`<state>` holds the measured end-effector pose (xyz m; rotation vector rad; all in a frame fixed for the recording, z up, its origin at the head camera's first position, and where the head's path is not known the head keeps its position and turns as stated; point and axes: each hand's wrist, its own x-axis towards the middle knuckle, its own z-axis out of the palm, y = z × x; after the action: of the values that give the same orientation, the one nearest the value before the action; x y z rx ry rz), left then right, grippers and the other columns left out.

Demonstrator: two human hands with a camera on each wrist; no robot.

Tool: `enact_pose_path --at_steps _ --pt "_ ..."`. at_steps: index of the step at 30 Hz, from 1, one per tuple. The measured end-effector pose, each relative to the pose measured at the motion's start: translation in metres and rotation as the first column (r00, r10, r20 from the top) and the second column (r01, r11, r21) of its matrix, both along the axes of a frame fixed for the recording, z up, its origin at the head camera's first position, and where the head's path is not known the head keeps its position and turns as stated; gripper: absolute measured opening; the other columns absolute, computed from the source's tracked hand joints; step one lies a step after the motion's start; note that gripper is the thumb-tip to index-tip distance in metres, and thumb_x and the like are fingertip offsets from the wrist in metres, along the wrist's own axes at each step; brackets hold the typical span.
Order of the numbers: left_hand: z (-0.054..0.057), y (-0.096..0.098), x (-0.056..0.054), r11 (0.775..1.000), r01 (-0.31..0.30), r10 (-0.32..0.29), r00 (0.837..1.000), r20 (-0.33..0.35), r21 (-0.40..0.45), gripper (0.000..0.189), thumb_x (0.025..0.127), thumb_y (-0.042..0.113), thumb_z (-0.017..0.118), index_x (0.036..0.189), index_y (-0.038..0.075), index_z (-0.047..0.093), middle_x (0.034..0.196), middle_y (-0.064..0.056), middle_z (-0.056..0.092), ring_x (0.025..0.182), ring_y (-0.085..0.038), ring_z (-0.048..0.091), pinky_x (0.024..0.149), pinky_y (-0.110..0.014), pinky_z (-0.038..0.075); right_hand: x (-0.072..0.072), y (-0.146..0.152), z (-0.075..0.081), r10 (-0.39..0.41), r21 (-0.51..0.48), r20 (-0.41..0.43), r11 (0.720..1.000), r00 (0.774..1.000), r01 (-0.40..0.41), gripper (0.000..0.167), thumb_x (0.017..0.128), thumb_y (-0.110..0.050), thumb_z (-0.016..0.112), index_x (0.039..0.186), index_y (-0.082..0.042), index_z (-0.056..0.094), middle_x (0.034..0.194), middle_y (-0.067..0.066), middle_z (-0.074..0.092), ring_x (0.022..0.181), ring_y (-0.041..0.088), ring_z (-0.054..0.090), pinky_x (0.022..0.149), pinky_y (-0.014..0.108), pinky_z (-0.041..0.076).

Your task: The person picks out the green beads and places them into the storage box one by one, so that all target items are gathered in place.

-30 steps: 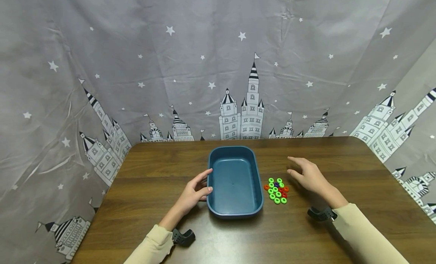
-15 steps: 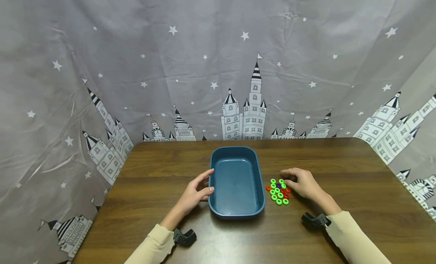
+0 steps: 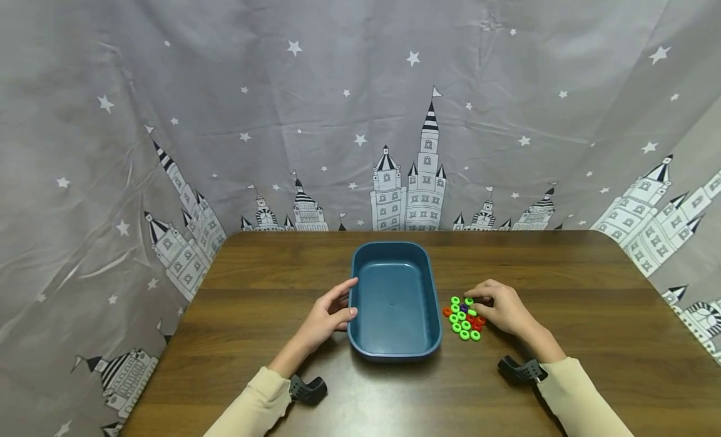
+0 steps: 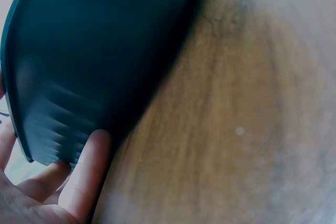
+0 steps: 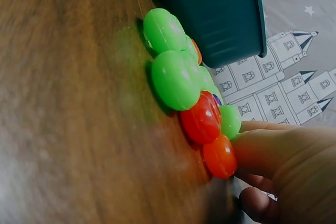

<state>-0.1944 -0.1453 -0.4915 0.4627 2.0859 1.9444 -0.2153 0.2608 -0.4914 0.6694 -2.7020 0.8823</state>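
A deep blue rectangular plastic bin [image 3: 394,354] stands on the wooden table. My left hand [image 3: 328,313] holds its left wall, with thumb and forefinger at the rim and other fingers [image 4: 89,177] against the outside. To the right of the bin lies a loose cluster of small plastic rings, mostly green rings [image 3: 464,335], with red rings [image 5: 202,119], orange ones and a purple one [image 3: 464,308] among them. At the cluster's right side, my right hand [image 3: 503,308] pinches a tilted green ring [image 3: 472,312] between thumb and finger.
The brown table [image 3: 270,268] ends at a back edge in front of a grey curtain [image 3: 315,111] printed with stars and castles. Each wrist wears a black strap mount, such as the right strap [image 3: 521,369].
My right hand has come left and down to the rings, its fingers closing on a green ring that has tipped up. The left hand keeps its place at the bin.
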Motion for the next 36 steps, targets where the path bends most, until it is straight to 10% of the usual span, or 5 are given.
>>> enact_pose_path --at_steps 36 --pt "0.0009 -0.0031 0.0019 1.000 0.002 -0.002 1.000 -0.010 -0.015 0.067 0.098 0.011 0.062 0.159 0.006 0.033 0.156 -0.034 0.038 0.137 -0.053 0.048 0.081 -0.036 0.064 -0.0024 -0.0017 0.0092 -0.076 0.017 0.110 0.997 0.991 0.075 0.017 0.084 -0.003 0.077 0.101 -0.005 0.077 0.079 -0.002 0.068 0.068 0.000 0.050 0.060 0.022 0.043"
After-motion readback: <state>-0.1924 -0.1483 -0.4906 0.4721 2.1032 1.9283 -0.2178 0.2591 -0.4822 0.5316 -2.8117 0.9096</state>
